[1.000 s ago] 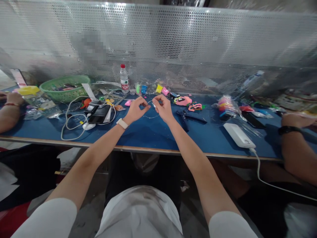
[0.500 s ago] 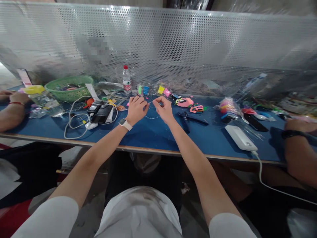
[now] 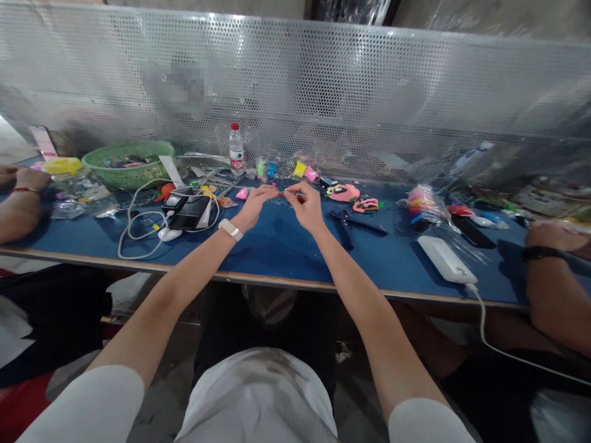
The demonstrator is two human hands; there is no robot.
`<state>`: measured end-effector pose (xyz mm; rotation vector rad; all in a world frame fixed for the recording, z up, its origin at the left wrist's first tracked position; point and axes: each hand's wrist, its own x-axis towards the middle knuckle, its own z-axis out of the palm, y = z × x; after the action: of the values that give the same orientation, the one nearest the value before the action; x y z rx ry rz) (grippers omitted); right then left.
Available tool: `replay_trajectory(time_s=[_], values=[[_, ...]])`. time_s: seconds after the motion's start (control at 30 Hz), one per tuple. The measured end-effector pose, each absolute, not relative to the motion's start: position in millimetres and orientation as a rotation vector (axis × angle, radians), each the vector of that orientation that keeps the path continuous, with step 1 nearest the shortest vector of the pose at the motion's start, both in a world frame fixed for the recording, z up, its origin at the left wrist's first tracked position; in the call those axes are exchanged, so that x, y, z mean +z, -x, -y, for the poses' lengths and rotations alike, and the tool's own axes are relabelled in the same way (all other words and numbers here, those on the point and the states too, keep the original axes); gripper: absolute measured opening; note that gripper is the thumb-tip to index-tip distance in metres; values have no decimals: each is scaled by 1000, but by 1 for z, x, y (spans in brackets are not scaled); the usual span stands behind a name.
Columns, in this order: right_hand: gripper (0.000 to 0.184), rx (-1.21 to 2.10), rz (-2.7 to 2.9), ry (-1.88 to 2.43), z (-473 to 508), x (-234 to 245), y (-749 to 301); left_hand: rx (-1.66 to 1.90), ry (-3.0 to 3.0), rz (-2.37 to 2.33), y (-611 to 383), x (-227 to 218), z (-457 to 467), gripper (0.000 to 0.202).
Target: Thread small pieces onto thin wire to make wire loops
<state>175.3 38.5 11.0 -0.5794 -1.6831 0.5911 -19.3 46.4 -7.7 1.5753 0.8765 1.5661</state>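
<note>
Both my hands are raised just over the blue table (image 3: 281, 255), with their fingertips close together. The thumb and fingers of my left hand (image 3: 252, 206) are pinched, palm turned inward, on a thin strand that barely shows. My right hand (image 3: 305, 206) pinches at the same strand from the other side, fingers curled. Whether it is wire or thread I cannot tell. A pink lump (image 3: 242, 193) lies left of my left hand. To the right of my right hand are black-handled pliers (image 3: 348, 227) and pink clay-like figures (image 3: 345, 192).
A water bottle (image 3: 236, 151) and yellow and pink packets (image 3: 305, 170) stand along the perforated metal screen (image 3: 323, 92). Left are a green basket (image 3: 133, 178), cables and a black device (image 3: 189, 209). A white power bank (image 3: 446, 259) lies right. Co-workers' arms (image 3: 556, 280) flank both sides.
My left hand has rolled so its back no longer faces up, and its fingers have straightened toward my right hand. My right hand has barely moved. The strand's hanging loop shows less clearly.
</note>
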Motion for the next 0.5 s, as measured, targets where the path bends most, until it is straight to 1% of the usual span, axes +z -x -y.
replay_trajectory(time_s=[0.07,0.13,0.27,0.5], values=[[59,609,1676,605,-38,12,-175,1566,-1505,-805,18,-10,-49,29],[62,625,1654,622,-37,13,-175,1563,-1516,-787,17,-12,-50,33],[60,704,1608,629,-36,13,-173,1598,-1520,-790,16,-16,-53,41],[66,926,1470,642,-39,6,-165,1765,-1694,-937,16,-11,-48,35]])
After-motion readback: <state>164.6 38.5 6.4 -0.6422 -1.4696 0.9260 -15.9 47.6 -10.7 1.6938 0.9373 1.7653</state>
